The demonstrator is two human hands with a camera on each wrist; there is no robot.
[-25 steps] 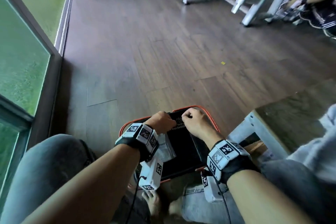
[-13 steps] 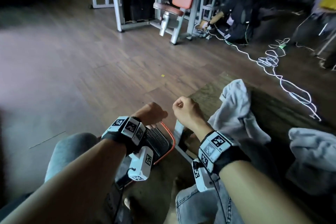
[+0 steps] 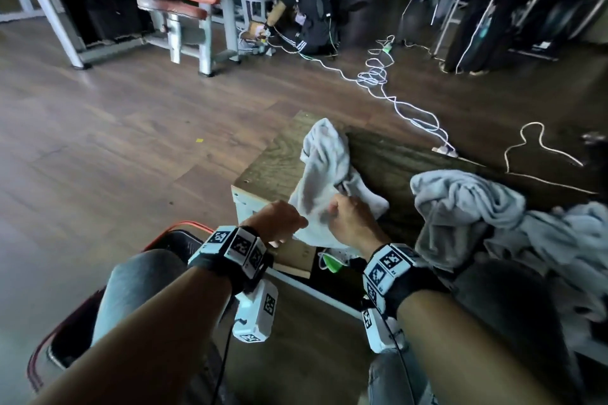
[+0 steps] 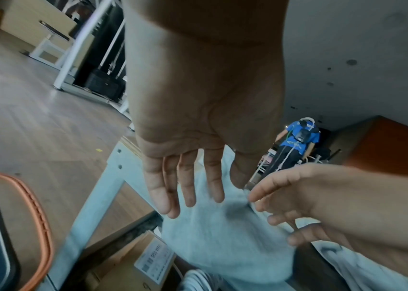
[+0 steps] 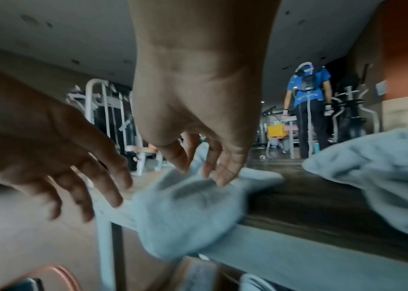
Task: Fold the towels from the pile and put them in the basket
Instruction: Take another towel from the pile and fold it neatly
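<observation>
From my seat at the feed, the basket (image 3: 184, 233) sits far left on the floor, black with an orange rim, beside my left knee; my arm hides most of its inside, so I cannot tell how many folded towels it holds. Just right of it, my left hand (image 3: 279, 220) reaches over the near corner of the bench (image 3: 279, 154). Its grip is apart, fingers (image 4: 187, 189) straight and spread, hovering at the near edge of a crumpled pale towel (image 3: 325, 181) without closing on it. Next, my right hand (image 3: 352, 220) comes in over the same towel with its grip loose, fingers (image 5: 222, 173) relaxed and brushing the cloth, nothing pinched yet. Farthest right, the pile (image 3: 493, 217) of grey towels lies heaped on the bench, apart from the towel.

I judge the task is mid-way at best: this towel is unfolded and not yet seized, and the pile remains to be done.

The head view alone shows the pile's spread and the basket's place relative to my knee. The left wrist view shows the open palm and the towel drooping over the bench edge; the right wrist view shows that overhang from the side, and both hands low over the cloth.
</observation>
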